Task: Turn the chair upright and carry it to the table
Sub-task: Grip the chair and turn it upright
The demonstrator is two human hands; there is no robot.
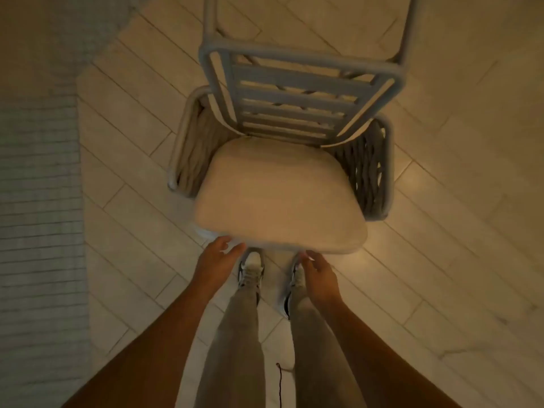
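Observation:
The chair (294, 92) lies tipped over on the pale plank floor. Its grey slatted seat frame and legs point away from me, and woven rope armrests show on both sides. Its beige cushion (279, 195) lies toward me. My left hand (219, 260) hovers at the cushion's near left edge with the fingers apart and nothing in it. At the near right edge, my right hand (319, 278) is also empty and spread. Neither hand clearly touches the chair. The table is not in view.
My two feet in white sneakers (250, 270) stand just below the cushion's near edge. A grey textured strip of floor or rug (38, 187) runs along the left side. Plank floor (456, 216) surrounds the chair on the right and far sides.

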